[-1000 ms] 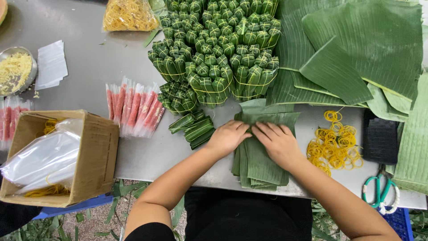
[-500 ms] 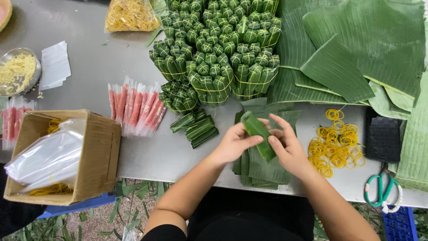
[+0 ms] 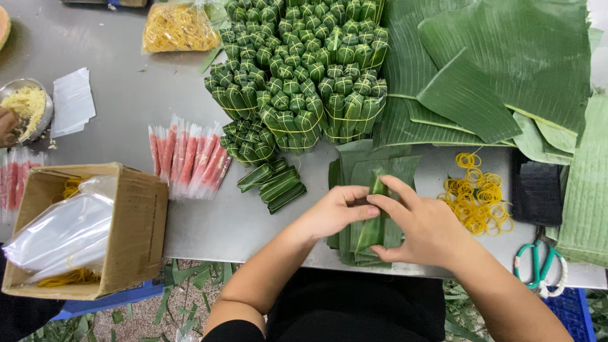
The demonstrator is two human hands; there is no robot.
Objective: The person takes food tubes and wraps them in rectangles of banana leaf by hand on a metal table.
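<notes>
Head view: you are pinching the leaf-wrapped roll (image 3: 375,223) between both hands, its long axis running away from you; right hand (image 3: 423,228) is nearer, left hand (image 3: 334,212) closing on its top.

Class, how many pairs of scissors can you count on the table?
1. The scissors, with green handles, lie at the table's near right edge, beside the right hand. Others may be hidden under the leaves.

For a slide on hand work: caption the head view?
Both hands, left hand and right hand, fold a leaf roll over a stack of cut leaves beside rubber bands.
</notes>
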